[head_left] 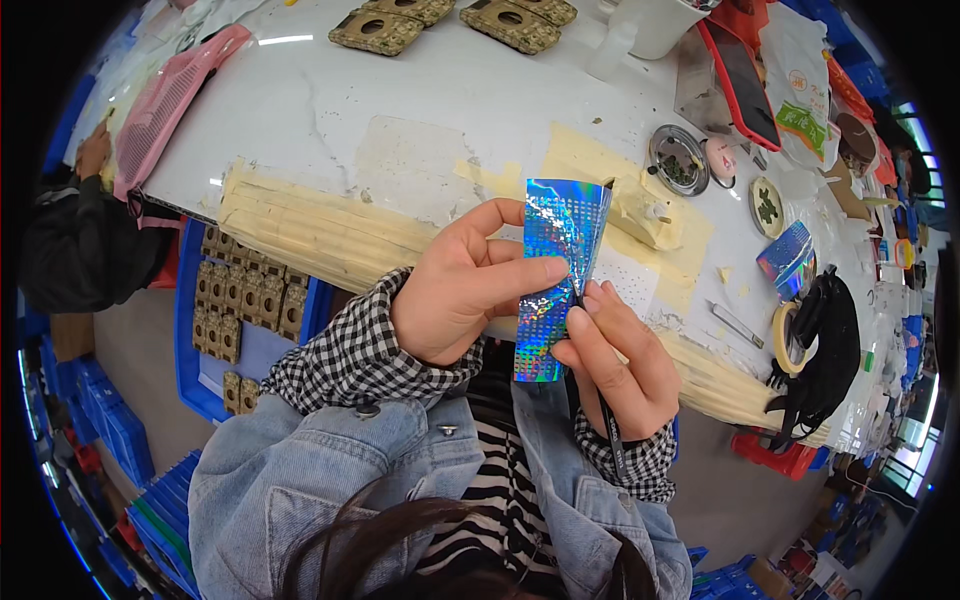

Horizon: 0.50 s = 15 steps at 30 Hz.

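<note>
Above the table's near edge, my left hand [465,285] holds a shiny blue holographic sheet of small stickers [545,300], thumb on its front face. The sheet stands upright and is folded back along its right side. My right hand [625,365] is closed, its fingertips pinched close to the sheet's right edge. A slim black tool, by its look a pair of tweezers [609,425], runs down from those fingers across the palm. Its tip is hidden at the sheet. Below the hands, a pale dotted paper [635,283] lies on the table.
Camouflage-patterned cases [375,32] lie at the back; more fill a blue tray [190,370] below left. To the right are metal tweezers [737,325], a tape roll [790,338], a round tin [678,160] and a red-cased phone [742,85]. Another person's hand [94,150] is far left.
</note>
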Available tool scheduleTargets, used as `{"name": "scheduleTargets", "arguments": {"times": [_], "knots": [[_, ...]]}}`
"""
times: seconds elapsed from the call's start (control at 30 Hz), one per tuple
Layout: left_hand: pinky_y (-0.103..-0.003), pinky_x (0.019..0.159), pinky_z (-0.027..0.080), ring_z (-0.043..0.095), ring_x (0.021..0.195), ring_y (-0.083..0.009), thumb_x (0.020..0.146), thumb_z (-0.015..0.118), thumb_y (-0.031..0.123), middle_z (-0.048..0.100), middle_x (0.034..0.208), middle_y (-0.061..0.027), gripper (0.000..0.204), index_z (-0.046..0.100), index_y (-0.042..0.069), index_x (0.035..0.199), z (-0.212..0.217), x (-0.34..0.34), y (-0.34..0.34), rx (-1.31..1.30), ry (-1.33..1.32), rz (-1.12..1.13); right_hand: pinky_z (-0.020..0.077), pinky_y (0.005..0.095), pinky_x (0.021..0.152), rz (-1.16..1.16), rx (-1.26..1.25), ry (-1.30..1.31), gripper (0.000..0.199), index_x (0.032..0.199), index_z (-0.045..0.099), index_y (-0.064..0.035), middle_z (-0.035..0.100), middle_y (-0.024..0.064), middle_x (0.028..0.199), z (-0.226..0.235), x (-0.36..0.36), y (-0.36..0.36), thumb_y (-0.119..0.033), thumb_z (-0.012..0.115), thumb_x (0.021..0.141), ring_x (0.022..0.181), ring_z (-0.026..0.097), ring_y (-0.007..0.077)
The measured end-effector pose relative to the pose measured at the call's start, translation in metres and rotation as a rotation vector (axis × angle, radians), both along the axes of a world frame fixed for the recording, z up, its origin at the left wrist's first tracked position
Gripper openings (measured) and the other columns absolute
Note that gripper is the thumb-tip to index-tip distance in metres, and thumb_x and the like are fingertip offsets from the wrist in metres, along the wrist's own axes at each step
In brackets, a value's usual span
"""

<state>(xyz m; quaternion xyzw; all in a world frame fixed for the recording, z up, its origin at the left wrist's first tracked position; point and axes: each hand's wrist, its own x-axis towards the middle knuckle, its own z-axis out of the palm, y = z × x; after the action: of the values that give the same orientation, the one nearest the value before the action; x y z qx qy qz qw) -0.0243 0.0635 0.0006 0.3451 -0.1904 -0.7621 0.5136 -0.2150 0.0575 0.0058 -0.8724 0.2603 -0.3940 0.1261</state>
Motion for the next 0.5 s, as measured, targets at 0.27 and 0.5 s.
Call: {"name": "scheduleTargets", "arguments": {"times": [0.27,0.5], "knots": [[-0.030,0.085,0.052,0.065,0.097,-0.0160,0.090,0.057,0.000,0.067,0.106,-0.0113,0.043,0.041,0.003,0.130,0.0008,0.0011,0.0001,-0.001,0.011,-0.013,0.0542,0.0443,0.089,-0.001,0.011,-0.026,0.037,0.105,0.069,0.0023,0.064,0.0182,0.103,-0.0012,-0.0004,-0.0001,-0.005,0.079,0.070,0.101,0.065,0.0327],[-0.030,0.082,0.054,0.065,0.096,-0.0162,0.090,0.057,0.001,0.067,0.107,-0.0124,0.045,0.039,0.003,0.131,-0.0005,0.0019,0.0001,-0.001,0.008,-0.011,0.0542,0.0442,0.090,0.016,0.040,-0.071,0.037,0.104,0.068,0.0027,0.064,0.0183,0.104,-0.0018,-0.0018,0.0007,-0.008,0.079,0.071,0.100,0.065,0.0330]]}}
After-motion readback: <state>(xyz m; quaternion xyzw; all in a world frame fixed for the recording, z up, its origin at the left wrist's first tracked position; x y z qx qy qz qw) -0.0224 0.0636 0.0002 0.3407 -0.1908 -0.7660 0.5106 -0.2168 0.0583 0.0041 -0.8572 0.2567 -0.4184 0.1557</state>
